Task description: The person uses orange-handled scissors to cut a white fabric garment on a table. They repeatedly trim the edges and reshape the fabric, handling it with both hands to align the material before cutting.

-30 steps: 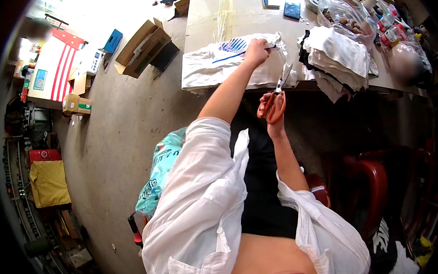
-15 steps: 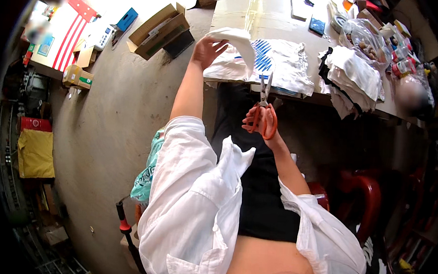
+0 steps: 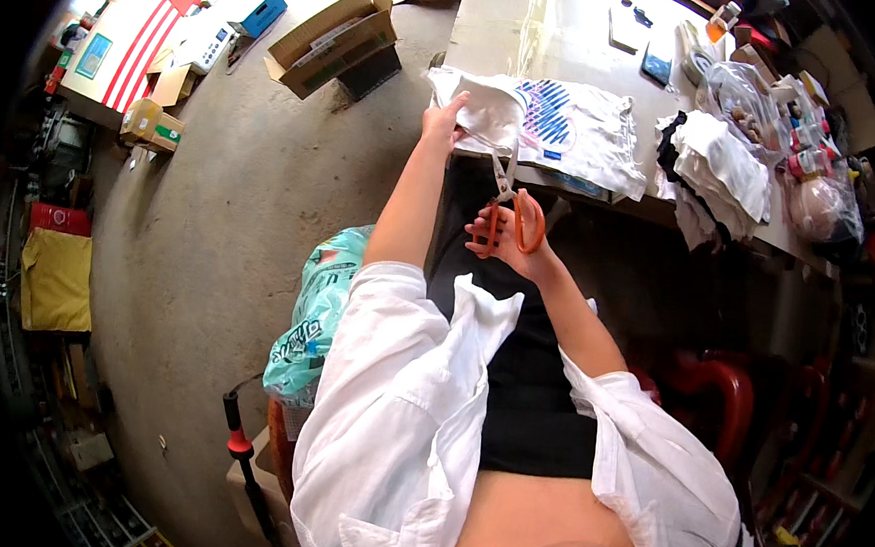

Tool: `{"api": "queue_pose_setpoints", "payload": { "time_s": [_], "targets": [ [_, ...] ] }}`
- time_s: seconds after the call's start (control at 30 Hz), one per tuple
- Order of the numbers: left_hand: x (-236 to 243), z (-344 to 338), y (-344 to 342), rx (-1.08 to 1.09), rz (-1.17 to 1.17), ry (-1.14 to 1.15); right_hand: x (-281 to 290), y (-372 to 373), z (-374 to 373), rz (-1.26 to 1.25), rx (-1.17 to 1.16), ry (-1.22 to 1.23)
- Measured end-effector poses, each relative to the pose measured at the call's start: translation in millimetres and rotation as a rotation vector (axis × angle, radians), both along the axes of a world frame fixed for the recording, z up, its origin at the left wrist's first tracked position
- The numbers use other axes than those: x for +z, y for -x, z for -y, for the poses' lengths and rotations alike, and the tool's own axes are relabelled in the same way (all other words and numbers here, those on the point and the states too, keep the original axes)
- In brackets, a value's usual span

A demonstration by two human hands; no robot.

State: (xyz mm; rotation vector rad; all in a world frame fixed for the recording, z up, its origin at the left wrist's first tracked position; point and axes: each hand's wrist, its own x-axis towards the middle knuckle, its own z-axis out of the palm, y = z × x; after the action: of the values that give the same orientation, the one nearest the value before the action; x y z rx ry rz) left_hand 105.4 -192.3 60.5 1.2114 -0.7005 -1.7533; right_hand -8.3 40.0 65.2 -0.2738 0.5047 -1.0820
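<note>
A white cloth garment (image 3: 606, 133) with a blue scribbled print lies at the table's front edge. My left hand (image 3: 443, 123) grips its left part, a folded-over flap (image 3: 488, 108), with the thumb on top. In my right hand (image 3: 519, 246) is a pair of scissors (image 3: 504, 191) with orange handles. Its loops sit around my fingers, and its parted blades point up toward the flap's lower right edge. Whether the blades touch the cloth, I cannot tell.
On the table (image 3: 482, 36), a pile of white and black cloths (image 3: 719, 170) overhangs the front edge at right. Behind it are a clear plastic bag (image 3: 739, 96) and a phone (image 3: 657, 64). A cardboard box (image 3: 331, 41) stands on the floor; a teal bag (image 3: 310, 316) is at my left.
My left hand has brought the raised flap down closer to the table. The scissors have shifted left, toward the flap's edge. The whole view has moved slightly.
</note>
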Motion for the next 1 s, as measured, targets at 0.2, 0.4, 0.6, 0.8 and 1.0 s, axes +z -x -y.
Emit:
{"api": "queue_pose_setpoints", "payload": {
  "time_s": [0.2, 0.4, 0.6, 0.8, 1.0],
  "targets": [
    [-24.7, 18.9, 12.6, 0.144, 0.132, -0.052, -10.9, -6.1, 17.1, -0.058, -0.049, -0.036],
    [-26.8, 16.8, 12.5, 0.182, 0.048, -0.005, -9.7, -2.2, 11.3, -0.025, -0.059, -0.005],
    [-18.6, 13.1, 12.7, 0.165, 0.047, -0.046, -13.6, -2.3, 3.1, -0.026, -0.039, -0.003],
    [-5.6, 8.4, 20.5, 0.165, -0.002, -0.056, -14.0, 1.9, 8.2, -0.031, -0.096, 0.034],
    [-5.3, 4.0, 16.9, 0.173, -0.061, -0.105, -8.4, -2.1, 21.0, -0.013, -0.109, 0.065]
  ]
}}
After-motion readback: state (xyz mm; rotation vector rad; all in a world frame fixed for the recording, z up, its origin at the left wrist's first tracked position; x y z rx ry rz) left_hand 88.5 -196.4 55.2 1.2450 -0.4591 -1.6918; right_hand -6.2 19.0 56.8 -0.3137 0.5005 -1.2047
